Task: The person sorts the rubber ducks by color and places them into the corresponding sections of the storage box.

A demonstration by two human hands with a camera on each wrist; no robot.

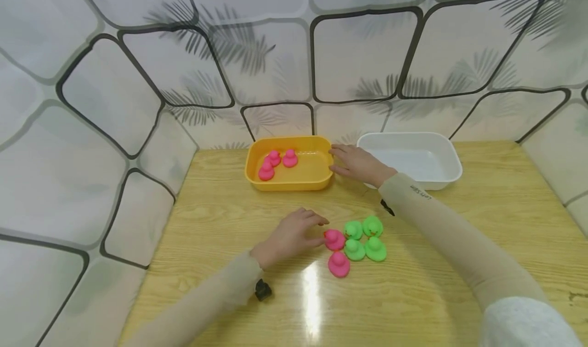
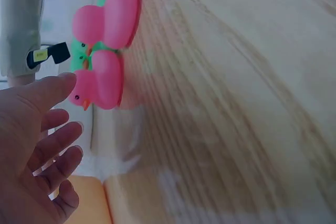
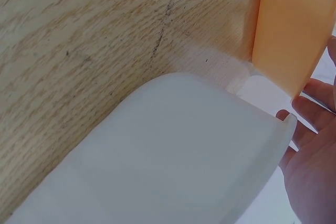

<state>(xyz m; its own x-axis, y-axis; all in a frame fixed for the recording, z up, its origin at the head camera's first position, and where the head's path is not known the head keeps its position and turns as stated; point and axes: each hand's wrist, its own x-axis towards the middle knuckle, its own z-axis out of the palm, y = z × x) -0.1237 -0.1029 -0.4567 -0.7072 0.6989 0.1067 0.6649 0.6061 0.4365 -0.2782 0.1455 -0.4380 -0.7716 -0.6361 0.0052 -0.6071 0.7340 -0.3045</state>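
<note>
My left hand (image 1: 294, 234) reaches in from the left, fingers loosely bent with nothing between them. Its thumb and fingertips are right beside a pink rubber duck (image 1: 334, 240); in the left wrist view the thumb tip overlaps the head of that pink duck (image 2: 100, 81). A second pink duck (image 1: 339, 264) sits just nearer to me. Several green rubber ducks (image 1: 354, 250) are grouped at their right. With fingers spread, my right hand (image 1: 360, 164) is at the right rim of the yellow tub (image 1: 294, 185). Three pink ducks (image 1: 290, 159) lie in that tub's left half.
A white tub (image 1: 409, 184) stands right of the yellow one, partly behind my right hand and forearm. Both tubs stand at the back of the wooden table (image 1: 216, 224), against a wall covering (image 1: 275, 56) with a stone pattern. My right forearm crosses above the table's right side.
</note>
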